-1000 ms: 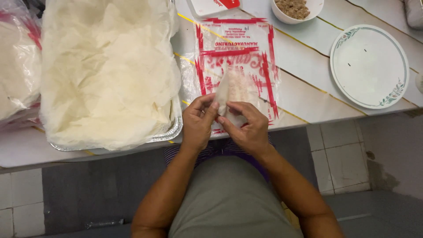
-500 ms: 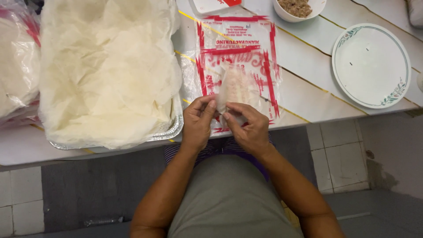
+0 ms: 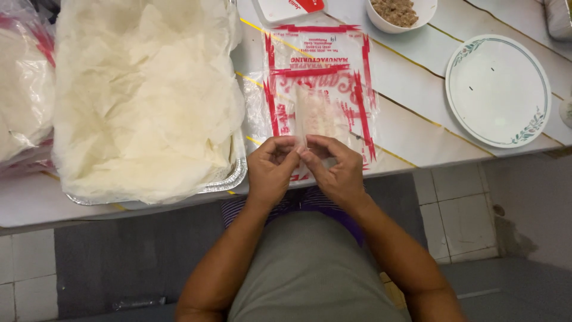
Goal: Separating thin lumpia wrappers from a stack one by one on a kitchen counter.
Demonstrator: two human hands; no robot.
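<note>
A thin pale wrapper (image 3: pixel 314 113), rolled into a narrow tube, lies on a red-printed clear plastic bag (image 3: pixel 351 71) at the table's front edge. My left hand (image 3: pixel 271 170) and my right hand (image 3: pixel 333 167) meet at the roll's near end, and both pinch it with their fingertips. The far end of the roll points away from me. What is inside the roll is hidden.
A foil tray (image 3: pixel 226 179) heaped with pale wrapper sheets (image 3: pixel 143 95) sits at the left, and a bagged stack (image 3: pixel 21 95) lies beyond it. A white bowl of brown filling (image 3: pixel 399 12) stands at the back. An empty white plate (image 3: pixel 497 89) lies at the right.
Both hands have drawn slightly toward me along the roll, and the roll now looks narrower and tighter.
</note>
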